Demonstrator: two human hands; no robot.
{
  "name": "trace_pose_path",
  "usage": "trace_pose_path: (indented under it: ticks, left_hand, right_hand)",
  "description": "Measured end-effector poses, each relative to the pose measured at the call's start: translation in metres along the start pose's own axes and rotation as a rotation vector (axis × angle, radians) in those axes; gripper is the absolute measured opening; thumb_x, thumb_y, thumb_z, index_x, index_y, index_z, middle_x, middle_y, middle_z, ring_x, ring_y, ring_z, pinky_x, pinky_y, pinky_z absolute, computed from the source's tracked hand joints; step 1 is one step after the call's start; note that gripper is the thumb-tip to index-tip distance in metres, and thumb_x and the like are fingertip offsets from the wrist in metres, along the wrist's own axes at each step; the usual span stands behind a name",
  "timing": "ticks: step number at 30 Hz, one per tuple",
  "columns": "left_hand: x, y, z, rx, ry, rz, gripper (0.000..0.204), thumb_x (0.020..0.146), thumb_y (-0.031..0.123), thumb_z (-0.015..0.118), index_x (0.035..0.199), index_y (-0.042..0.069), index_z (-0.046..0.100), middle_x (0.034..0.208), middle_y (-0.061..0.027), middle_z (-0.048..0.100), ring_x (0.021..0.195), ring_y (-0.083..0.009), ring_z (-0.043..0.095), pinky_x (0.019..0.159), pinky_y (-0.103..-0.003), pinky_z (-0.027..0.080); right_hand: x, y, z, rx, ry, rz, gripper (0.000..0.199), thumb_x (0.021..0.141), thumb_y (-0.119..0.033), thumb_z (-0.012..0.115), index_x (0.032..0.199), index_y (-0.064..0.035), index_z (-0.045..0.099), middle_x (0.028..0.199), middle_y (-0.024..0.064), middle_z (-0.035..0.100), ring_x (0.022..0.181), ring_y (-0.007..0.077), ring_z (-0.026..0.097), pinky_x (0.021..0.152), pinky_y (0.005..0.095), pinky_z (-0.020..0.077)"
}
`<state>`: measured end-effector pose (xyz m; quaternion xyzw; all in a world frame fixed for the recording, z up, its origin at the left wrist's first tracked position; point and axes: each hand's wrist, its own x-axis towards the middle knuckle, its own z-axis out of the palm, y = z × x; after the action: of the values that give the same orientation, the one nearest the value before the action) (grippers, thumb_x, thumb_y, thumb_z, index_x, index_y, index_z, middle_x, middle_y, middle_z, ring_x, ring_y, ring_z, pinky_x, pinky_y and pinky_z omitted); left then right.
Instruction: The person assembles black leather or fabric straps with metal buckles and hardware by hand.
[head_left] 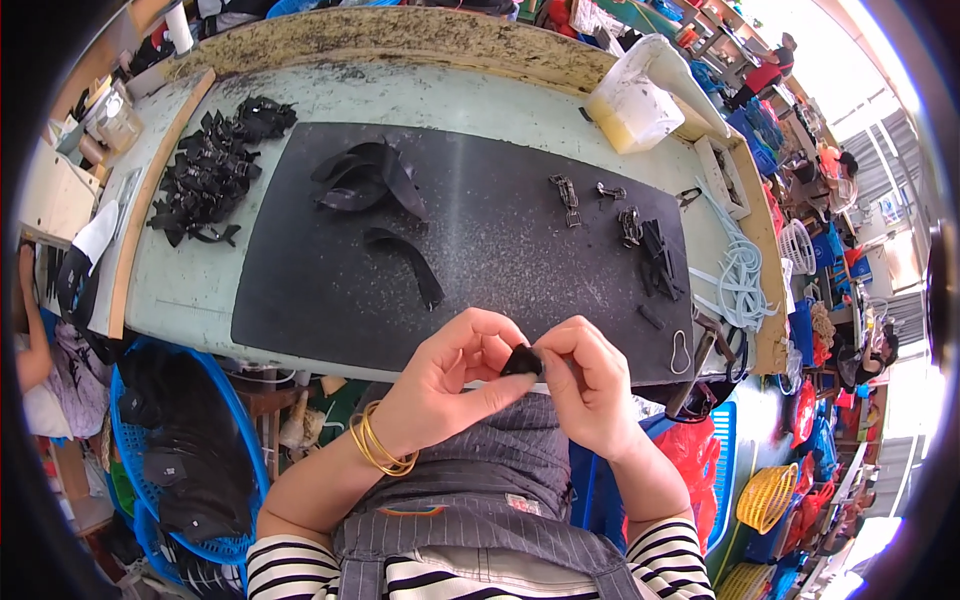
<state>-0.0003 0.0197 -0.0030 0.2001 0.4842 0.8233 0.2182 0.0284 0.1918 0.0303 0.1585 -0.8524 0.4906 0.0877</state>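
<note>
Both hands meet just below the near edge of the black mat (480,260). The left hand (450,385) and right hand (590,385) pinch a small black piece (521,361) between curled fingers, perhaps a strap end, mostly hidden.

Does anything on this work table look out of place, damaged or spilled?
Nothing stands out. Both hands, left hand and right hand, pinch a small black piece above the dark mat. Black straps, metal buckles and the heap of black parts lie loose but unspilled.
</note>
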Motion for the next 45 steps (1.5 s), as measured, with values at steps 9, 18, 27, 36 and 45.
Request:
trace_pose_path:
  ticks: [9, 18, 27, 36, 45]
  left_hand:
    - [-0.008, 0.002, -0.028, -0.031, 0.131, -0.167, 0.020, 0.082, -0.001, 0.064, 0.095, 0.007, 0.051, 0.083, 0.0044, 0.051, 0.073, -0.0009, 0.049, 0.061, -0.018, 0.043]
    - [-0.032, 0.050, -0.131, -0.005, 0.921, 0.181, 0.025, 0.074, 0.003, 0.070, 0.091, 0.008, 0.053, 0.078, 0.0009, 0.054, 0.069, -0.0093, 0.053, 0.065, -0.022, 0.044]
    - [-0.077, 0.056, -0.355, 1.430, 1.334, 0.202, 0.051, 0.078, 0.039, 0.070, 0.108, 0.000, 0.055, 0.096, -0.0098, 0.058, 0.066, -0.0173, 0.051, 0.063, -0.030, 0.045]
    - [-0.033, 0.060, -0.254, 1.939, 1.357, 0.683, 0.043, 0.083, 0.028, 0.067, 0.114, 0.003, 0.054, 0.109, -0.0149, 0.056, 0.103, -0.0296, 0.051, 0.087, -0.041, 0.041]
    - [0.075, -0.006, -0.019, 1.113, 0.119, 0.357, 0.029, 0.081, -0.001, 0.062, 0.110, 0.003, 0.058, 0.106, -0.0111, 0.059, 0.090, -0.0202, 0.060, 0.075, -0.029, 0.050]
  right_hand:
    - [0.027, 0.012, 0.041, -0.040, 0.099, -0.005, 0.008, 0.079, 0.009, 0.056, 0.080, 0.0014, 0.053, 0.072, 0.0105, 0.053, 0.063, 0.0198, 0.053, 0.059, 0.0269, 0.0433]
    - [0.041, 0.031, 0.065, 0.304, 0.060, 0.405, 0.008, 0.091, -0.006, 0.053, 0.091, 0.0000, 0.058, 0.075, 0.0000, 0.054, 0.067, 0.0048, 0.049, 0.061, 0.0184, 0.0409]
    - [0.069, 0.090, 0.025, -0.419, 0.260, 0.032, 0.016, 0.078, -0.006, 0.063, 0.092, -0.0015, 0.055, 0.081, 0.0117, 0.056, 0.070, 0.0281, 0.055, 0.063, 0.0365, 0.0459]
    - [0.073, 0.128, -0.014, -0.672, 0.246, 0.045, 0.015, 0.075, -0.007, 0.063, 0.089, -0.0026, 0.060, 0.087, 0.0136, 0.056, 0.085, 0.0321, 0.056, 0.075, 0.0395, 0.0469]
    - [0.043, 0.109, -0.025, -0.380, 0.357, 0.058, 0.014, 0.075, -0.004, 0.064, 0.088, -0.0027, 0.060, 0.088, 0.0112, 0.058, 0.080, 0.0295, 0.057, 0.071, 0.0368, 0.0480]
